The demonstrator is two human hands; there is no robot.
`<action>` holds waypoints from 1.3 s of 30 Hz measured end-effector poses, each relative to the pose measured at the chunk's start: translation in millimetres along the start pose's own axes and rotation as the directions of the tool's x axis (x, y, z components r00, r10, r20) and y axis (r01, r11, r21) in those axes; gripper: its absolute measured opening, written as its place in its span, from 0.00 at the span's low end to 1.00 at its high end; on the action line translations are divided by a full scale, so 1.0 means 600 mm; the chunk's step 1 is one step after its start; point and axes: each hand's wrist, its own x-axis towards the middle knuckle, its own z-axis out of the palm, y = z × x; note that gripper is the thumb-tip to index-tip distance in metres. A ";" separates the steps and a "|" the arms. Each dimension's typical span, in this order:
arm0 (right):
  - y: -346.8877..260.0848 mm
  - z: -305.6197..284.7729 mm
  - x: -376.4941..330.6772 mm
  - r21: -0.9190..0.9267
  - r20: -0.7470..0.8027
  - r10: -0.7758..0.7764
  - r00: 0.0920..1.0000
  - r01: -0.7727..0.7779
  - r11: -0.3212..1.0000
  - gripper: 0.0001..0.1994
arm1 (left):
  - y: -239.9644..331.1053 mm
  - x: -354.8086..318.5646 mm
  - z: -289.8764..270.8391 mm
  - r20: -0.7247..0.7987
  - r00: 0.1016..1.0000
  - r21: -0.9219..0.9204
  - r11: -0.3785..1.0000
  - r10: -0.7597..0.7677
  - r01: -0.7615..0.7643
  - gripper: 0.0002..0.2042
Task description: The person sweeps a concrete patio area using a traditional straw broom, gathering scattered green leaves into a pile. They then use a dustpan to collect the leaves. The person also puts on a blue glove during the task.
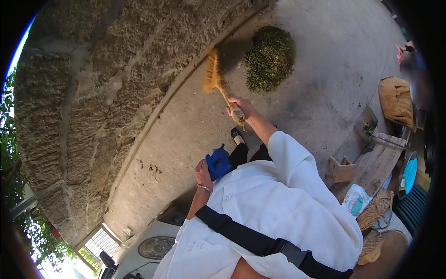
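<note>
Curling right hand (244,106) fingers round a broom (222,86), clutching blue cloth (217,163) in left hand (203,173). Tbh best off angling bristles (212,69) low, sweeping gently toward the green pile (270,58).

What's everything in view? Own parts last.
broom: 1, yellow, upper centre
cloth: 1, blue, centre
leaf pile: 1, green, upper centre
wall: 1, brown, left
vehicle: 1, pale, lower left
foliage: uncounted, green, far left
stool: 1, brown, right
bag: 1, white, lower right
woven bag: 1, tan, right
basin: 1, turquoise, right
others: uncounted, unclear, right
shirt: 1, white, lower centre
strap: 1, black, lower centre
left hand: 1, bare, on cloth
right hand: 1, bare, on broom
</note>
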 end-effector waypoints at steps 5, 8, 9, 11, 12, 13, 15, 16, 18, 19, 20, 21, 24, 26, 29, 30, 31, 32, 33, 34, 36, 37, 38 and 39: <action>0.082 0.044 -0.072 -0.057 -0.158 -0.335 0.929 0.330 0.942 0.09 | -0.011 -0.014 0.006 -0.003 0.990 0.055 0.989 0.141 -0.141 0.10; 0.082 0.012 -0.107 -0.179 -0.115 -0.363 0.925 0.340 0.923 0.10 | -0.032 -0.009 0.012 0.026 0.984 0.147 0.973 0.177 -0.179 0.10; 0.072 -0.010 -0.111 -0.206 -0.078 -0.316 0.945 0.295 0.933 0.10 | -0.030 -0.008 0.016 0.039 0.987 0.130 0.978 0.158 -0.162 0.10; 0.042 -0.061 -0.111 -0.271 -0.036 -0.207 0.978 0.190 0.944 0.10 | -0.024 -0.007 0.026 0.052 0.985 0.140 0.975 0.166 -0.171 0.10; 0.025 -0.089 -0.108 -0.301 -0.017 -0.154 0.988 0.141 0.943 0.11 | -0.019 -0.003 0.032 0.055 0.979 0.167 0.965 0.194 -0.200 0.11; 0.011 -0.121 -0.102 -0.360 -0.031 -0.148 0.989 0.127 0.924 0.11 | -0.015 0.001 0.039 0.050 0.987 0.131 0.979 0.152 -0.158 0.11; 0.003 -0.147 -0.128 -0.463 -0.041 -0.202 0.978 0.161 0.872 0.11 | -0.007 0.005 0.049 0.017 1.000 -0.010 1.000 -0.011 0.012 0.11; 0.007 -0.157 -0.140 -0.512 -0.044 -0.230 0.972 0.176 0.841 0.11 | -0.004 0.006 0.054 0.014 0.991 -0.114 0.985 -0.133 0.133 0.11; 0.038 -0.143 -0.198 -0.589 -0.115 -0.310 0.944 0.187 0.787 0.13 | 0.002 0.000 0.063 0.012 0.999 -0.008 0.999 -0.044 0.044 0.11; 0.053 -0.150 -0.220 -0.610 -0.106 -0.333 0.937 0.203 0.766 0.16 | 0.003 -0.004 0.068 0.018 1.000 0.043 0.999 0.000 -0.001 0.11; 0.059 -0.159 -0.236 -0.632 -0.097 -0.357 0.929 0.219 0.743 0.18 | 0.004 -0.009 0.075 0.043 0.999 0.055 0.998 0.025 -0.027 0.11; 0.057 -0.175 -0.245 -0.651 -0.086 -0.345 0.935 0.209 0.729 0.20 | 0.002 -0.014 0.081 0.067 0.997 0.066 0.996 0.048 -0.053 0.11; 0.040 -0.232 -0.269 -0.698 -0.067 -0.286 0.956 0.160 0.699 0.21 | -0.005 -0.016 0.094 0.177 0.971 0.149 0.971 0.158 -0.186 0.11; 0.012 -0.262 -0.274 -0.713 -0.085 -0.224 0.971 0.098 0.694 0.20 | -0.007 -0.019 0.107 0.191 0.978 0.091 0.991 0.078 -0.097 0.12; 0.016 -0.307 -0.271 -0.730 -0.121 -0.312 0.942 0.129 0.671 0.21 | 0.032 -0.033 0.143 0.139 0.972 -0.120 0.971 -0.192 0.209 0.11; 0.022 -0.307 -0.284 -0.743 -0.126 -0.366 0.922 0.157 0.650 0.22 | 0.046 -0.047 0.158 0.113 0.971 -0.145 0.963 -0.211 0.226 0.11; 0.026 -0.310 -0.305 -0.738 -0.064 -0.326 0.943 0.176 0.652 0.25 | 0.051 -0.060 0.170 0.087 0.969 -0.171 0.955 -0.231 0.243 0.11; 0.023 -0.307 -0.323 -0.750 -0.048 -0.330 0.943 0.184 0.636 0.25 | 0.040 -0.061 0.171 0.102 0.975 -0.124 0.970 -0.197 0.209 0.11; 0.018 -0.307 -0.341 -0.760 -0.035 -0.338 0.940 0.195 0.620 0.24 | 0.024 -0.062 0.172 0.123 0.979 -0.078 0.982 -0.162 0.172 0.10; 0.013 -0.310 -0.349 -0.771 -0.021 -0.346 0.938 0.205 0.603 0.24 | 0.009 -0.064 0.172 0.145 0.981 -0.031 0.990 -0.129 0.134 0.10; -0.009 -0.325 -0.354 -0.798 -0.059 -0.279 0.958 0.123 0.590 0.23 | 0.022 -0.076 0.192 0.169 0.986 0.064 0.998 -0.007 -0.004 0.10; -0.022 -0.332 -0.355 -0.810 -0.079 -0.246 0.966 0.082 0.581 0.23 | 0.030 -0.082 0.203 0.185 0.981 0.110 0.991 0.053 -0.074 0.10; -0.034 -0.349 -0.341 -0.801 -0.080 -0.195 0.978 0.053 0.596 0.24 | 0.046 -0.090 0.218 0.181 0.983 0.085 0.996 0.018 -0.034 0.10; -0.043 -0.366 -0.320 -0.791 -0.082 -0.143 0.986 0.023 0.612 0.25 | 0.066 -0.098 0.233 0.179 0.984 0.063 0.998 -0.019 0.007 0.10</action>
